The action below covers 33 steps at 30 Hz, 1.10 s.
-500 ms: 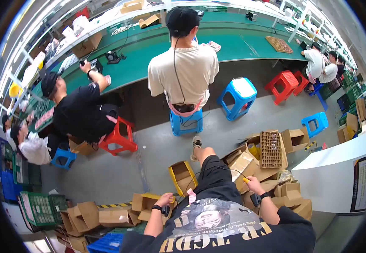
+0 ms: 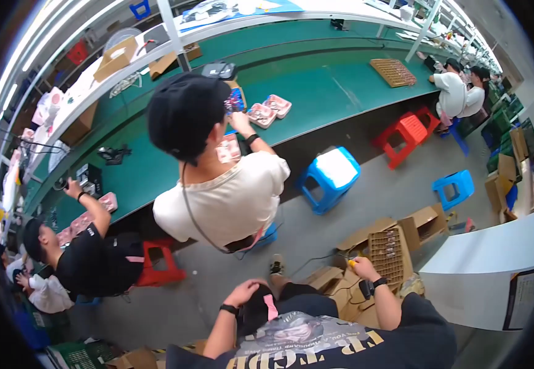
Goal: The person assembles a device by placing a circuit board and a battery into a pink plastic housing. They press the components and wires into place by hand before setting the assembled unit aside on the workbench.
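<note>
My left hand point(image 2: 243, 293) lies across the black cloth of my shorts point(image 2: 256, 315) near the knee, fingers laid out; nothing shows in it. Beside it hangs a pink strip point(image 2: 270, 306). Off to the right, my right hand point(image 2: 365, 269) is closed on a small yellow-ended piece point(image 2: 352, 263), whose exact kind is too small to tell. A thin dark cord point(image 2: 316, 257) runs from near that hand toward the left. Black bands circle both wrists, and a dark device point(image 2: 365, 289) sits at the right one.
Ahead, a person in a white shirt point(image 2: 227, 197) sits at a long green bench point(image 2: 316, 80) with pink trays point(image 2: 270, 111). A blue stool point(image 2: 331, 178) and a red stool point(image 2: 402, 138) stand along it. Cardboard boxes point(image 2: 427, 224) and a brown divider grid point(image 2: 385, 258) lie at my right.
My view has come nearer the bench and the person in white. The left hand has gone from a yellow piece to resting on my leg; the right still grips its yellow-ended piece.
</note>
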### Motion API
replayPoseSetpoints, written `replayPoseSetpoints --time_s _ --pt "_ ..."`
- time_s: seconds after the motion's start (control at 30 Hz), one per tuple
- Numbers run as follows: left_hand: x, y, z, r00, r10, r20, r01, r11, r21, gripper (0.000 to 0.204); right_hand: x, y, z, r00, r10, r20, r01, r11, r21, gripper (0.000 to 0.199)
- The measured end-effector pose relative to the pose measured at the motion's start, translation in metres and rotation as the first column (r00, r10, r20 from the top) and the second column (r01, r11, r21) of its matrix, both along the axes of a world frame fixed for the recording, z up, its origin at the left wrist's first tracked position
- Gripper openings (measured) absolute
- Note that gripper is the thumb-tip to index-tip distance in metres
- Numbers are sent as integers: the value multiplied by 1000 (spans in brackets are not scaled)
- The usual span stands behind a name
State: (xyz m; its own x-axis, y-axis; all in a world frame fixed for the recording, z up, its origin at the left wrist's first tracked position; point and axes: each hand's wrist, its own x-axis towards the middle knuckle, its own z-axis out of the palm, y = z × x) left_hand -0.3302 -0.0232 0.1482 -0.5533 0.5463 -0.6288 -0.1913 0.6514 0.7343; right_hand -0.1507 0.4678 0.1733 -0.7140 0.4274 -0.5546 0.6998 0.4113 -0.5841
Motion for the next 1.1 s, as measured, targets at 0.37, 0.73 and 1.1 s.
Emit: replayPoseSetpoints --time_s 0.37,0.73,1.1 --pt "-184 455 43 895 -115 -432 258 922 289 36 78 59 -14 886 -461 42 463 882 -84 30" --pt "-466 625 -36 668 435 -604 -570 821 -38 75 21 162 22 467 -884 14 809 422 -409 33" --pt "-500 619 -62 654 336 -678 -629 739 -241 72 -285 428 90 970 -227 85 242 914 -326 26"
